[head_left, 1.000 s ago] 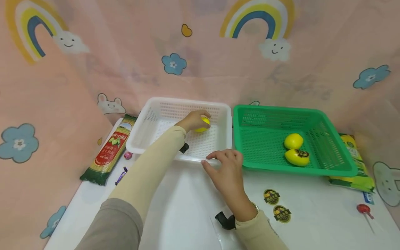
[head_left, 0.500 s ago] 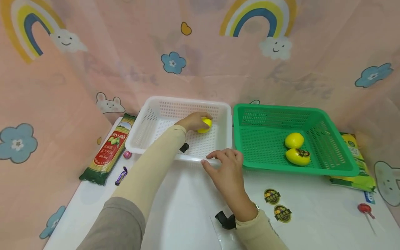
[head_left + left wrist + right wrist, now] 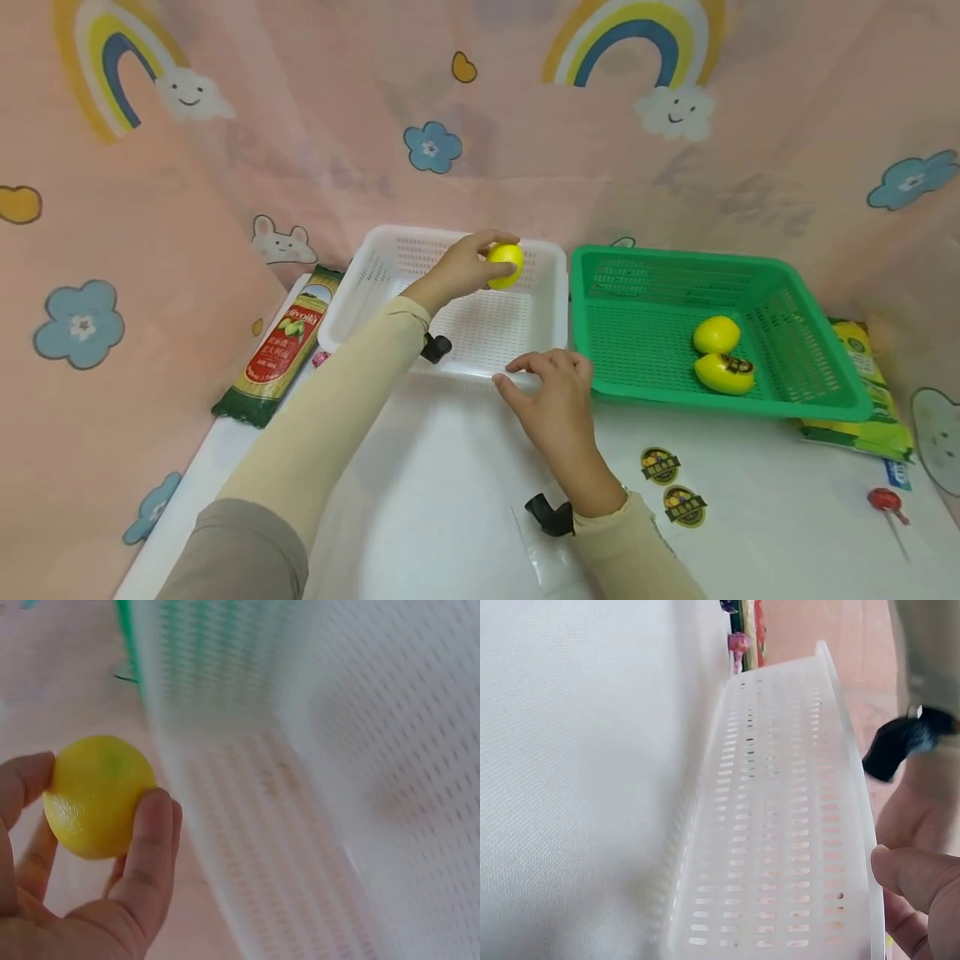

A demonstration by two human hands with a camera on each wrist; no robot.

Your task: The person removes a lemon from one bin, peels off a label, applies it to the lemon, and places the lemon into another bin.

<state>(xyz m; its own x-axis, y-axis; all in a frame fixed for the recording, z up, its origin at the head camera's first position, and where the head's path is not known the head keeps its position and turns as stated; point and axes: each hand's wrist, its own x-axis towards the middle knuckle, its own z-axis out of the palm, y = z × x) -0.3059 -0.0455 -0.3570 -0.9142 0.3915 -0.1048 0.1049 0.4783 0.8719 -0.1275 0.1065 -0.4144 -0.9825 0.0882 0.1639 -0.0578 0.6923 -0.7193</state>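
Your left hand (image 3: 468,268) grips the lemon (image 3: 506,258), now raised from the white basket (image 3: 491,329), seemingly picked; your right hand (image 3: 557,404) pinches the near edge.

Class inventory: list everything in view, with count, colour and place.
White basket: 1, white, back of table
Green basket: 1, green, right of white basket
Lemons: 3, yellow, two in green basket, one in left hand
Long packet: 1, green/red/gold, left of white basket
Wrapped items: 2, pink and purple, beside long packet
Right packet: 1, yellow/green, beside green basket
Small item: 1, blue, beside right packet
Lollipop: 1, red, far right
Stickers: 2, black/gold, before green basket
Plastic piece: 1, clear, table front
Table: 1, white, beneath
Backdrop: 1, pink, behind
Wrist cameras: 2, black, on wrists
Left hand: 1, bare, above white basket
Right hand: 1, bare, on white basket's rim
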